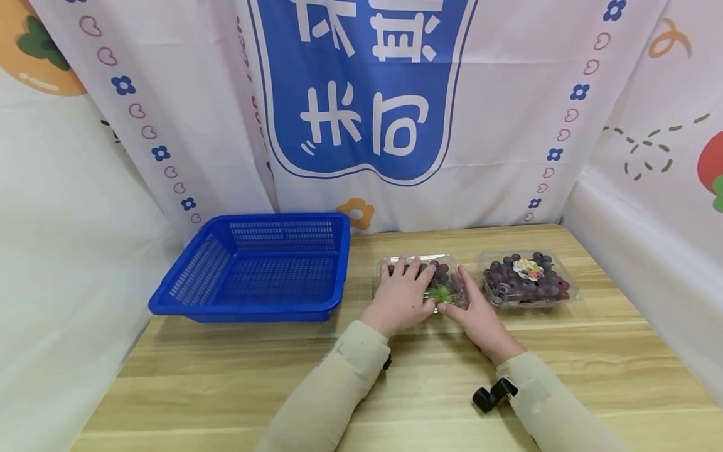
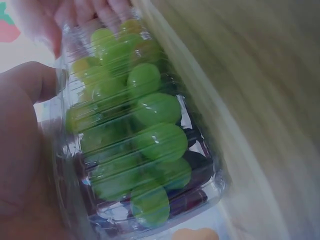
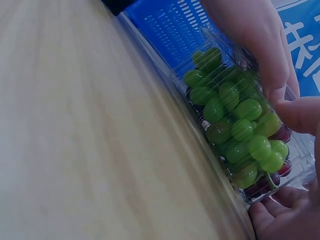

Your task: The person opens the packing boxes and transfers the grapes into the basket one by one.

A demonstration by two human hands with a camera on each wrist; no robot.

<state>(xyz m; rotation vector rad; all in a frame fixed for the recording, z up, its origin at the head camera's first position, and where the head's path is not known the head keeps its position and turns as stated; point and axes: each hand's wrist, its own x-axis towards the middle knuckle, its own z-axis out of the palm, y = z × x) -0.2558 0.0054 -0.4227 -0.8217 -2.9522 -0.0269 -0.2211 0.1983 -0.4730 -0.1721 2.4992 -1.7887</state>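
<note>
Under the splayed fingers of your left hand (image 1: 398, 301) sits a box (image 1: 444, 258); your right hand (image 1: 477, 317) grasps its right end. Pressing too hard could buckle it and bruise the grapes (image 3: 242, 130), too many to count; uneven pressure could tip it. Count two boxes, the other box (image 1: 572, 294) right of your right fingers, and one basket (image 1: 248, 310) left of your left ones.
</note>
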